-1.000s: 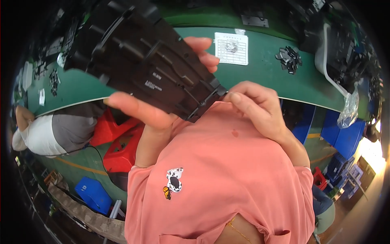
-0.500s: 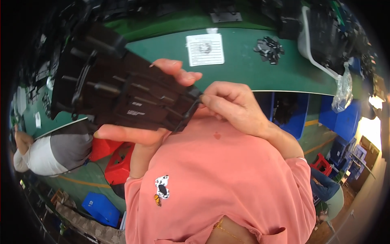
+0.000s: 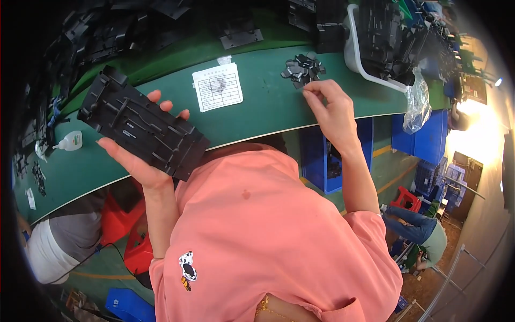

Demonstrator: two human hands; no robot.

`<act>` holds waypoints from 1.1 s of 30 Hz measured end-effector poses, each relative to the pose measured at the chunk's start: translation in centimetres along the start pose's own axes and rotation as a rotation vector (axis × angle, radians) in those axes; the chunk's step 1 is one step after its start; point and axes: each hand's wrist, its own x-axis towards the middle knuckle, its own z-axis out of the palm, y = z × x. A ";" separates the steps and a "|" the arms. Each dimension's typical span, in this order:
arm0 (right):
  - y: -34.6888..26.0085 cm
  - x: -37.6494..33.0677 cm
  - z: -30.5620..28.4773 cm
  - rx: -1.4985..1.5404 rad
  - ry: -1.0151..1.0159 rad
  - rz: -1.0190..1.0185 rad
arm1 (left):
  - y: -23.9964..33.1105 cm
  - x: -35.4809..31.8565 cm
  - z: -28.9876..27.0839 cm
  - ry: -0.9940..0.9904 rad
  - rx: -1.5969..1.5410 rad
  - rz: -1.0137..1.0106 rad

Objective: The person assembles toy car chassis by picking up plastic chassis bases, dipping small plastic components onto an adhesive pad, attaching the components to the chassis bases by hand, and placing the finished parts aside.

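Observation:
A long black moulded plastic part (image 3: pixel 142 126) with ribs, slots and small white print lies tilted in my left hand (image 3: pixel 134 161). The thumb presses along its near side while the other fingertips curl over the far side. My right hand (image 3: pixel 335 107) reaches out over the green table (image 3: pixel 263 110), thumb and forefinger pinched together. Its fingertips meet the near edge of a pile of small black plastic pieces (image 3: pixel 303 68). Whether a piece sits between them is too small to make out.
A printed sheet (image 3: pixel 217 88) lies left of the pile. A translucent bin (image 3: pixel 354 53) of black parts stands at right, a plastic bag (image 3: pixel 417 104) hanging from it. A white bottle (image 3: pixel 70 140) is at left. Blue bins (image 3: pixel 421 137) stand below. Other people sit nearby.
My right hand has left the end of the black part and moved out to the pile. The left hand has lowered the part, still holding it. The view has turned somewhat.

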 end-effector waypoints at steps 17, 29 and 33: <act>2.0 1.3 0.7 -0.453 0.069 -0.403 | -0.1 0.2 -0.1 0.107 0.061 -0.030; 1.6 1.0 0.2 -0.223 0.052 -0.160 | -0.3 0.4 0.0 0.123 0.073 -0.037; 1.7 0.9 0.8 -0.289 0.078 -0.254 | 0.0 0.6 -0.3 0.104 0.070 -0.048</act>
